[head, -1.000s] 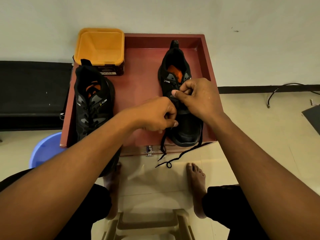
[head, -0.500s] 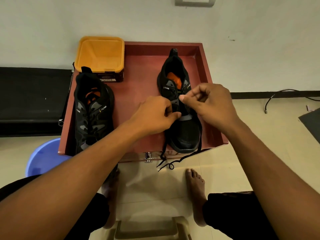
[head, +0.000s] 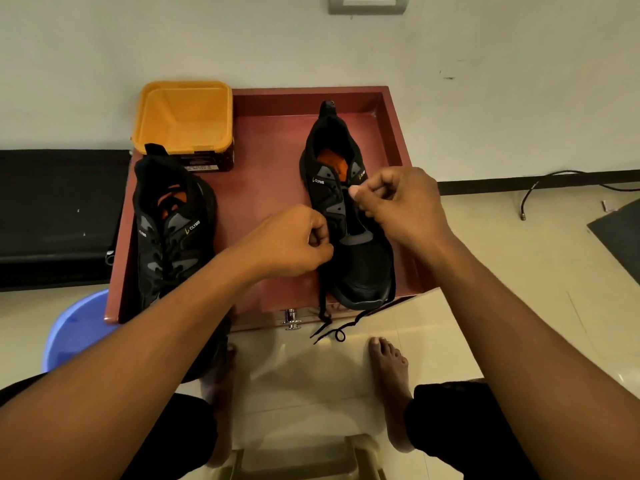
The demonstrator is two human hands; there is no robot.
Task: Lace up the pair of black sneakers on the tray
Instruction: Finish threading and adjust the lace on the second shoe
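Sneaker at the tray's left edge looks already laced. Left hand grips the lace beside the second sneaker, which sits near the front right corner. Right hand pinches what appears to be the same lace by the upper eyelets. Loose ends dangle over the front edge; an uneven tug could strip an eyelet or drag the sneaker off.

Left hand and right hand reach forward, fingers curled, pinching.
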